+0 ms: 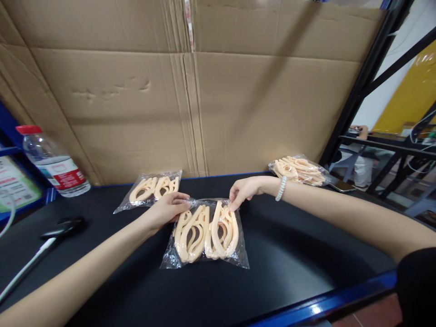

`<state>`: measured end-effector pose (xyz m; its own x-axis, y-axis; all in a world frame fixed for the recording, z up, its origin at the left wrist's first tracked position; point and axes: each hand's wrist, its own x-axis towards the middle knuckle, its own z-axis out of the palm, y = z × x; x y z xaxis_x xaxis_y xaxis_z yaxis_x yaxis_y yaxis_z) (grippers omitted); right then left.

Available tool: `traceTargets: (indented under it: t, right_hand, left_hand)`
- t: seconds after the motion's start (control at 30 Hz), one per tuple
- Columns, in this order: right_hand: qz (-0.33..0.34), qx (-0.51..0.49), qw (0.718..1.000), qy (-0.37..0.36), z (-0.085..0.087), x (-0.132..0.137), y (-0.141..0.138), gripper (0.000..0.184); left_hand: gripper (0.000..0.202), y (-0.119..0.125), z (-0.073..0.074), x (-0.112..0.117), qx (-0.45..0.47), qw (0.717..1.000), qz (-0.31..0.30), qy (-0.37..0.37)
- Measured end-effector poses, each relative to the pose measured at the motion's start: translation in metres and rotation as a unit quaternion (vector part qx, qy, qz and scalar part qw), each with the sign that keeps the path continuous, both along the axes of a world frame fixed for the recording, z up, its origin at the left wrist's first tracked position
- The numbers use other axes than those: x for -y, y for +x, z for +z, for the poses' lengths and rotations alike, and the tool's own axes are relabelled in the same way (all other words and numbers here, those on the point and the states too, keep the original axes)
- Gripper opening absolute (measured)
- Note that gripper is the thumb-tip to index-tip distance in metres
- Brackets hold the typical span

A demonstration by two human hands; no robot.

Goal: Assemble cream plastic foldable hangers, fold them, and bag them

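Note:
A clear plastic bag (205, 236) with peach-coloured plastic clips inside lies in the middle of the black table (289, 254). My left hand (166, 210) pinches the bag's upper left edge, fingers closed on the film. My right hand (243, 191), with a white bead bracelet on the wrist, pinches the upper right edge. A second bag of the same clips (151, 188) lies just behind my left hand. A third, fuller bag (299, 170) sits at the back right.
A water bottle with a red cap (52, 162) lies at the back left. A black tool with a white cable (61, 227) rests near the left edge. A cardboard wall (190, 91) backs the table. Behind the black rack at right, a person's hand (361, 131) rests on another bench.

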<state>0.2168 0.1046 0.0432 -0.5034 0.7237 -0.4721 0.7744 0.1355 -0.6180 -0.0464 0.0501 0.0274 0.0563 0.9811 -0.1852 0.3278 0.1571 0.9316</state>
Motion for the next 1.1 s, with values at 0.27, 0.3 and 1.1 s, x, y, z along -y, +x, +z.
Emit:
traceTargets:
  t: [0.27, 0.3, 1.1]
  right_hand:
    - [-0.017, -0.034, 0.999, 0.013, -0.004, 0.001, -0.004, 0.037]
    - [-0.015, -0.039, 0.999, 0.017, -0.004, 0.000, -0.005, 0.035]
    - [-0.088, -0.162, 0.975, -0.126, 0.008, 0.016, 0.006, 0.039]
  left_hand:
    - [0.030, 0.000, 0.004, 0.000, 0.063, 0.996, -0.001, -0.067]
    - [0.026, 0.000, 0.004, -0.001, 0.067, 0.995, -0.001, -0.071]
    - [0.013, 0.000, 0.004, -0.003, 0.146, 0.985, -0.001, -0.088]
